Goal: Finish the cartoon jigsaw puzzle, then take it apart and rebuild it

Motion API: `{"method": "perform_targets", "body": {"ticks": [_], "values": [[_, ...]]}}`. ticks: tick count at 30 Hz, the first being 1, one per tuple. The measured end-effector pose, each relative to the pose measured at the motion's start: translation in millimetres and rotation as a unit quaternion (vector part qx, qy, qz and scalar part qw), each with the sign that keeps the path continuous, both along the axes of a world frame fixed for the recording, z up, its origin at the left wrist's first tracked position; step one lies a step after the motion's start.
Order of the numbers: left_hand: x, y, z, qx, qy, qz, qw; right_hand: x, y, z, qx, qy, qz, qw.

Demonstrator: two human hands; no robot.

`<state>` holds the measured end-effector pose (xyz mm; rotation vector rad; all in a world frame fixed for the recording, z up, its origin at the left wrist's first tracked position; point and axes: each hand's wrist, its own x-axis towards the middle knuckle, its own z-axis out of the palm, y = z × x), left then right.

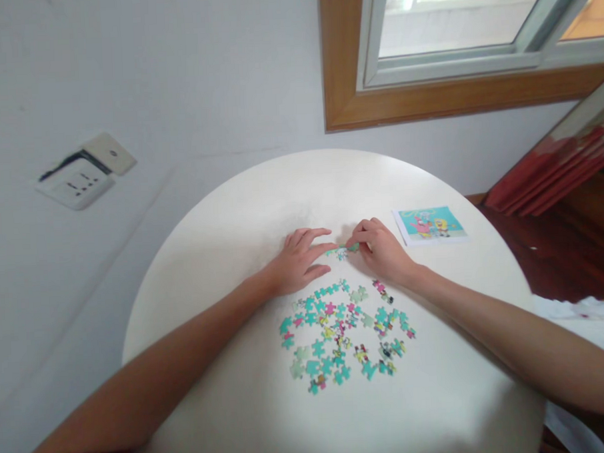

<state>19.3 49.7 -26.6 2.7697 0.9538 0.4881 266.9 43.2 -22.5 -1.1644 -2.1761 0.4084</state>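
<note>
Puzzle pieces (340,327) lie scattered on our white table (261,201), nearer us than a small cluster (342,254) flanked by our left hand (298,261), fingers spread, and our right hand (378,248), fingertips bunched, whether around a piece we cannot tell

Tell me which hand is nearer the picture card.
Right. The right hand is just left of the picture card; the left hand is farther left, on the far side of the small puzzle cluster.
</note>
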Motion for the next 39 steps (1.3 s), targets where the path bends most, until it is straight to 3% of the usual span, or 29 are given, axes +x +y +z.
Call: {"method": "perform_targets", "body": {"ticks": [6,12,27,30,35,39], "values": [[0.4,-0.7,1.4,0.003,0.014,0.003,1.000,10.4,10.2,-2.8,-0.002,0.017,-0.073,0.997],[0.0,-0.5,-1.3,0.006,0.042,-0.014,0.999,14.2,15.0,-5.1,-0.034,0.008,-0.076,0.996],[0.6,0.1,-3.0,0.003,0.046,-0.020,0.999,13.9,11.9,1.0,-0.036,0.005,-0.078,0.996],[0.4,-0.1,-2.4,0.007,0.048,-0.005,0.999,10.7,4.9,9.3,-0.038,0.001,-0.045,0.998],[-0.4,1.2,-5.9,-0.008,0.016,0.013,1.000,0.3,-17.1,24.1,-0.062,-0.051,0.073,0.994],[-0.5,1.6,-6.9,-0.020,0.001,0.017,1.000,-8.1,-32.5,25.6,-0.093,-0.113,0.101,0.984]]}}
